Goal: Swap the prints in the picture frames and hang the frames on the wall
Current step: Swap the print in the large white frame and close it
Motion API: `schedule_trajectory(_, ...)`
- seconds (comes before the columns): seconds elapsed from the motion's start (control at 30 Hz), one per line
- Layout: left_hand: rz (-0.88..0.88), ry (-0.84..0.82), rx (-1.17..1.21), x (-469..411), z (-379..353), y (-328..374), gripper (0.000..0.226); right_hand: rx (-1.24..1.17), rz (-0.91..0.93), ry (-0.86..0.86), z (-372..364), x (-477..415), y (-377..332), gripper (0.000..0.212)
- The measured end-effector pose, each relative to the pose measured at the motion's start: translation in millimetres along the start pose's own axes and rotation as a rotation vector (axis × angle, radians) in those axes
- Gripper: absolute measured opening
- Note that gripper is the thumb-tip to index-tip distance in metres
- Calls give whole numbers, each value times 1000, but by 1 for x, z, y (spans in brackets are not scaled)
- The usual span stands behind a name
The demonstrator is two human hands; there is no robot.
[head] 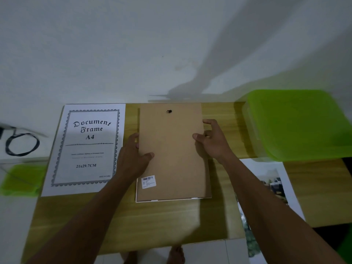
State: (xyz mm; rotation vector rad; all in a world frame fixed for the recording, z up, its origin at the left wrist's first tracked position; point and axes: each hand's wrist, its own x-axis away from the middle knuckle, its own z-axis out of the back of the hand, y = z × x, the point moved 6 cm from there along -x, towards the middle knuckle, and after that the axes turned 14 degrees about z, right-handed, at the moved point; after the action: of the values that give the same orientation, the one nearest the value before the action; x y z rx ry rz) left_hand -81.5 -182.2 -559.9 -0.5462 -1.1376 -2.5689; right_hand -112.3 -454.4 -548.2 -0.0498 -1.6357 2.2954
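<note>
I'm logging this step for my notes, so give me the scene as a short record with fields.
table: wooden
frame: face down, white rim showing at near edge
backing: brown, on the frame, hanger hole at far end
left hand: grips backing's left edge
right hand: grips backing's right edge
sheet: "Document Frame A4", flat, left of frame
print: right of frame, partly hidden
box: green, far right
</note>
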Motion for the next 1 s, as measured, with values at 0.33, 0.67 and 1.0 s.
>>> schedule_trajectory(0.33, -108, -35, -92, -3, 0, 6, 70, -96, -53, -89, -6, 16, 4, 82)
schedule_trajectory(0.67, -90, -37, -230, -11, 4, 1, 84, -113, -65, -31, -15, 23, 2, 75)
schedule_trajectory(1.0, -97, -144, -39, -15, 8, -1, 77, 67, 60, 70, -19, 31, -3, 61)
